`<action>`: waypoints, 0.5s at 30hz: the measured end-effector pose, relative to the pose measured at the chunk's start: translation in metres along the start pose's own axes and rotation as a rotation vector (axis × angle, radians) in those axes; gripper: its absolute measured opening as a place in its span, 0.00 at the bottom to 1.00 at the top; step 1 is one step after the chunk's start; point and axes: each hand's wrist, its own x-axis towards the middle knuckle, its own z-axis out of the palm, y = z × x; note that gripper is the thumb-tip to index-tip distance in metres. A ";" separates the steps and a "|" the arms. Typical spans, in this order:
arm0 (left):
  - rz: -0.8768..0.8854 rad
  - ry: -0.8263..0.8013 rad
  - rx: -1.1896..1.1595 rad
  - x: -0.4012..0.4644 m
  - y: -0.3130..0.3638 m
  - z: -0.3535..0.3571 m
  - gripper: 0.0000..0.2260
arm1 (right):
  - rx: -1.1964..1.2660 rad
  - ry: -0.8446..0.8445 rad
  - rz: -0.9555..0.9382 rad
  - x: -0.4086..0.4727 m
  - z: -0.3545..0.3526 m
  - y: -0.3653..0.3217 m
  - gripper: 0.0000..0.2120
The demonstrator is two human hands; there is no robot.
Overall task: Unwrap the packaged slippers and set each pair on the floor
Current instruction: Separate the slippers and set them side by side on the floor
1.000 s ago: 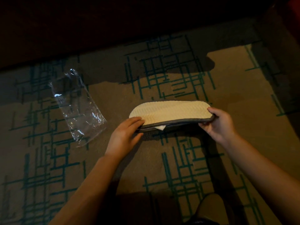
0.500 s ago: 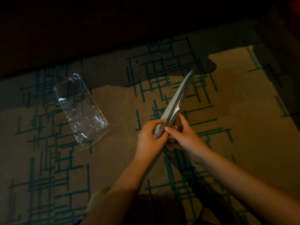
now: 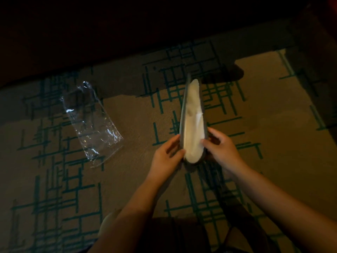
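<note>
A pair of flat slippers (image 3: 193,121), cream inside with grey edging, is held upright above the carpet with the toe ends pointing away from me. The two slippers are parted near the heel, showing the pale lining. My left hand (image 3: 168,157) grips the left slipper's heel edge. My right hand (image 3: 221,148) grips the right slipper's heel edge. An empty clear plastic wrapper (image 3: 91,123) lies flat on the carpet to the left, apart from both hands.
The floor is a tan carpet (image 3: 273,115) with green line patterns. A dark shadowed band (image 3: 109,33) runs across the far side. Part of my dark-clothed lap (image 3: 182,234) shows at the bottom edge.
The slippers went from lying flat and sideways between my hands to standing on edge pointing away. Both hands came together at the heel, and the pair has now spread apart there.
</note>
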 end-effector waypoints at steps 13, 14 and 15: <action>-0.041 0.398 0.701 -0.009 -0.029 -0.019 0.30 | -0.201 0.153 0.127 0.020 -0.059 0.004 0.24; 0.054 0.340 0.819 -0.010 -0.031 -0.017 0.32 | -0.190 0.147 0.131 0.019 -0.058 0.005 0.25; 0.108 0.234 0.942 -0.009 -0.032 -0.014 0.33 | -0.175 0.150 0.131 0.019 -0.058 0.005 0.25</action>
